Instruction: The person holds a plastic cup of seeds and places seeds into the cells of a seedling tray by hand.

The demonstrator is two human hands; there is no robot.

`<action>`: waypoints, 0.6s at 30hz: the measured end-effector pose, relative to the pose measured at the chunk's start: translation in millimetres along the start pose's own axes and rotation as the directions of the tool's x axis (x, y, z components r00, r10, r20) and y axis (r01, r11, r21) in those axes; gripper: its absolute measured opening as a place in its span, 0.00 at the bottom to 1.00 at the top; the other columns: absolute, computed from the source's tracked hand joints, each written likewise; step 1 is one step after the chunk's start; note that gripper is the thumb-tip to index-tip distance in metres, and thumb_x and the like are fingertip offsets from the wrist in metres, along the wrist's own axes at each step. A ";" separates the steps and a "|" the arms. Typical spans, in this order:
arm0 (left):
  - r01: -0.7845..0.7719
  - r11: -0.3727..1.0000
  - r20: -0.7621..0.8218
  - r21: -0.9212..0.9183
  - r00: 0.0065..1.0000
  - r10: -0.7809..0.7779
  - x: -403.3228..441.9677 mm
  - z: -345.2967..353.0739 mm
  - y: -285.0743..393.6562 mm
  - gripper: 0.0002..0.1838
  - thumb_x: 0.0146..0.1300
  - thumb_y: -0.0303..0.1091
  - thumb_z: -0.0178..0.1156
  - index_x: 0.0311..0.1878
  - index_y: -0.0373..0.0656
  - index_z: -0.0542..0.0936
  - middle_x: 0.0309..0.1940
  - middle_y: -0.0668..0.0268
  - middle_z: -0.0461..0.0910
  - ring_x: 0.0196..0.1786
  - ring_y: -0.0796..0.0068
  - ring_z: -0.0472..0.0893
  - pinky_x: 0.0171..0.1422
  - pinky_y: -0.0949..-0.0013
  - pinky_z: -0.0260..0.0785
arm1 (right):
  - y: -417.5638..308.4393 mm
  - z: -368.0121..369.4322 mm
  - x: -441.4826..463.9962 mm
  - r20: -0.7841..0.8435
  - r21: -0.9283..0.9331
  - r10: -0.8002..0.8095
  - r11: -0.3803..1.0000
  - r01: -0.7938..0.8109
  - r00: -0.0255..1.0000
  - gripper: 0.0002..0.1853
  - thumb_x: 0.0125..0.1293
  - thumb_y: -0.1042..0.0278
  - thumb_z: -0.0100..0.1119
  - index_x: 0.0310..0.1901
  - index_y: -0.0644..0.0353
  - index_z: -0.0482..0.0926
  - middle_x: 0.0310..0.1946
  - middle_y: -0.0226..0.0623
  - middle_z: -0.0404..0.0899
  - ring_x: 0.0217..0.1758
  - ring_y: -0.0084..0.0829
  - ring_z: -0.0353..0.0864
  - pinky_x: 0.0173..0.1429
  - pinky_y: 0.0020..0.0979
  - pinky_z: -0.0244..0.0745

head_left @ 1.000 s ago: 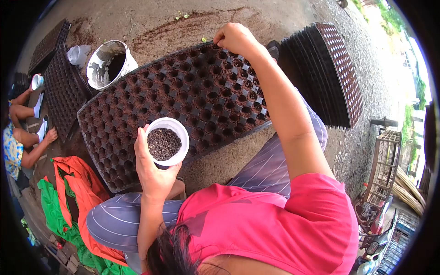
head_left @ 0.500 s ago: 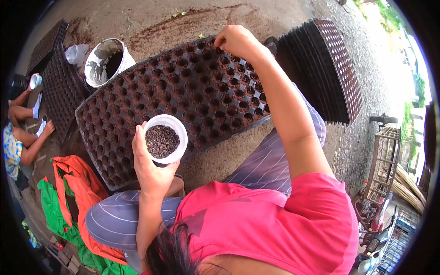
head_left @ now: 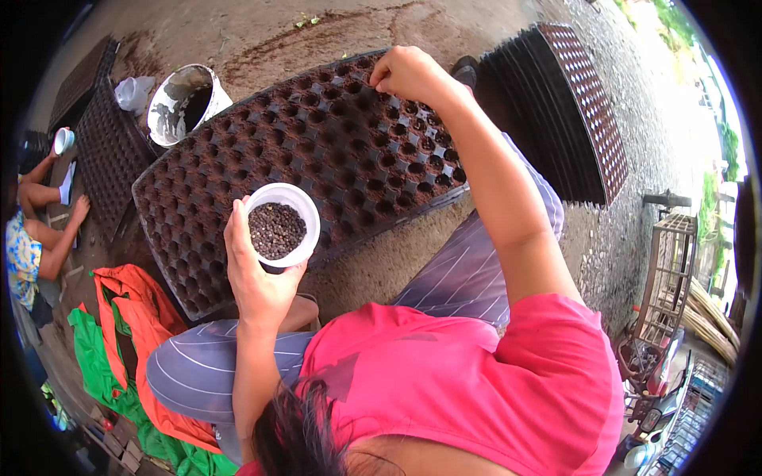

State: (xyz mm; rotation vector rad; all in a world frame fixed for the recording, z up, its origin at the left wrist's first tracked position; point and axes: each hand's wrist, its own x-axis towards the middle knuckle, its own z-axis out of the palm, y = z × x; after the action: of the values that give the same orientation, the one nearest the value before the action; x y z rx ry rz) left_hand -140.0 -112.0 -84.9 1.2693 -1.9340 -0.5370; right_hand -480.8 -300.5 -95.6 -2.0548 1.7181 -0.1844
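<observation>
Cup (head_left: 311,220) sits mouth-up in left hand (head_left: 262,292), fingers wrapped, presumably retaining grains (head_left: 276,232); right hand (head_left: 409,74) pinched over tray (head_left: 317,159), contents unseen.

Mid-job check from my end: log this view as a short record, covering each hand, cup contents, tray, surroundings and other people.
Left hand: left hand holds the white cup
Cup contents: small dark seed-like grains
Right hand: right hand at the tray's far edge; whether it pinches anything is too small to tell
Tray: black cell tray with brown soil
Surroundings: white bucket beyond the tray; tray stack to the right; orange cloth at left
Others: seated co-worker, far left
</observation>
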 end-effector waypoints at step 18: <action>0.068 0.992 0.050 -0.110 0.997 -0.063 -21.1 14.5 -2.0 0.59 0.49 0.34 0.82 0.81 0.38 0.56 0.77 0.44 0.62 0.79 0.45 0.64 0.82 0.50 0.55 | -196.2 106.1 -92.8 0.141 -0.051 -0.528 0.841 0.539 0.837 0.08 0.56 0.63 0.66 0.33 0.56 0.89 0.34 0.41 0.89 0.37 0.41 0.90 0.42 0.42 0.82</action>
State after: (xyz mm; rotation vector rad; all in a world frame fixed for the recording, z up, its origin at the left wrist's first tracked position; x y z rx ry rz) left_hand -145.2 -94.4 -103.0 1.2624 -1.8779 -0.7039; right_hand -283.8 -160.8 -90.3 -2.5166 1.0558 -0.1514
